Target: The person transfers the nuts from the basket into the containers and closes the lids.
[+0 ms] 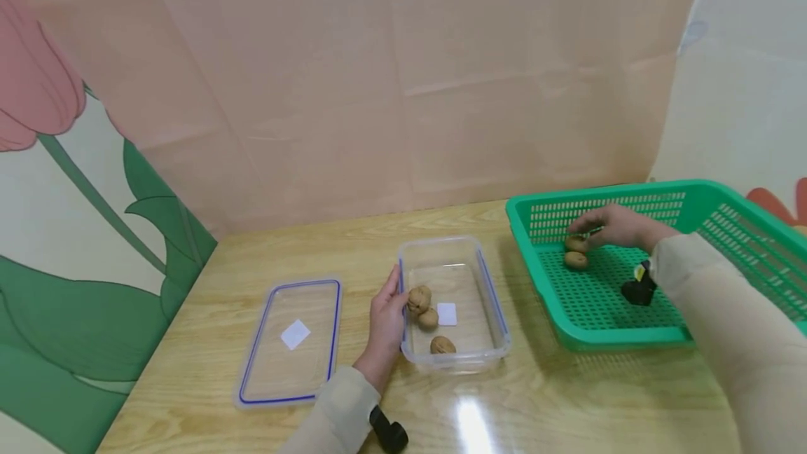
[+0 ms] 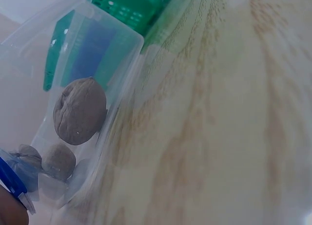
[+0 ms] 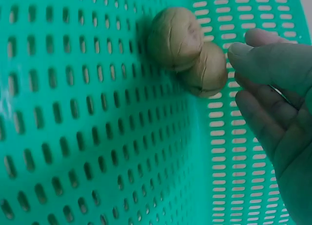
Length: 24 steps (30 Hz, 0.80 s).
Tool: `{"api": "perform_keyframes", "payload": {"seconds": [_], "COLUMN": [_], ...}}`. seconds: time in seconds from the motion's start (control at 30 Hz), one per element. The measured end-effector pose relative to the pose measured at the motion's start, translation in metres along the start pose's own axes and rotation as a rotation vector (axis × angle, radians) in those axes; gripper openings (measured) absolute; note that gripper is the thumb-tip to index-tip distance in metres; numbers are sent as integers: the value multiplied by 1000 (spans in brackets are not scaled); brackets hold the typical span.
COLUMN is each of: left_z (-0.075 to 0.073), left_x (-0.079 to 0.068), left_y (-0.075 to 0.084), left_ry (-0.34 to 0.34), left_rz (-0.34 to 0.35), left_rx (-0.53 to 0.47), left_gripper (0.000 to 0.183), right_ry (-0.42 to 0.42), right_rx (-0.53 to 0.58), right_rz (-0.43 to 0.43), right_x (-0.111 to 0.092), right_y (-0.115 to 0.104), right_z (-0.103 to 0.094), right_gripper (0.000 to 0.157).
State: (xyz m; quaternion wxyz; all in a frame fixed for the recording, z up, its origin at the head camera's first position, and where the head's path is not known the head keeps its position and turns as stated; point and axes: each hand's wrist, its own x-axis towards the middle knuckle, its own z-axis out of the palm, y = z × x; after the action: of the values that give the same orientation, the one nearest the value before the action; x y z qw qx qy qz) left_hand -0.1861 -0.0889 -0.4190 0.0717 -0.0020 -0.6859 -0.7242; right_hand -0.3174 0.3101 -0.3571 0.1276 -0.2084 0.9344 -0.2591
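The left hand [image 1: 384, 317] has its fingers pointing forward, the thumb apart to their right; its sleeved forearm runs back behind those fingers; the right hand [image 1: 614, 225] bends its fingers loosely, tips apart; its sleeved forearm slants back rightward from them.

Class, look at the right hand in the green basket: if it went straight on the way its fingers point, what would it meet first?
Most likely the walnut closest to the right hand, though the depth between them is unclear.
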Motion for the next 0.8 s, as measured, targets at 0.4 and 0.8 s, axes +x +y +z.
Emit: {"api": "perform_keyframes", "payload": {"seconds": [0.4,0.8], "left_z": [0,0], "left_x": [-1,-1], "left_y": [4,2], "left_ry": [-11,-2], "left_rz": [34,14], "left_rx": [21,11], "left_gripper": [51,51], "right_ry": [-37,-87], "right_rx": [25,-14], "right_rz": [-2,8], "right_x": [3,6], "right_y": [6,10], "right_z": [5,10], "right_gripper": [47,52]}}
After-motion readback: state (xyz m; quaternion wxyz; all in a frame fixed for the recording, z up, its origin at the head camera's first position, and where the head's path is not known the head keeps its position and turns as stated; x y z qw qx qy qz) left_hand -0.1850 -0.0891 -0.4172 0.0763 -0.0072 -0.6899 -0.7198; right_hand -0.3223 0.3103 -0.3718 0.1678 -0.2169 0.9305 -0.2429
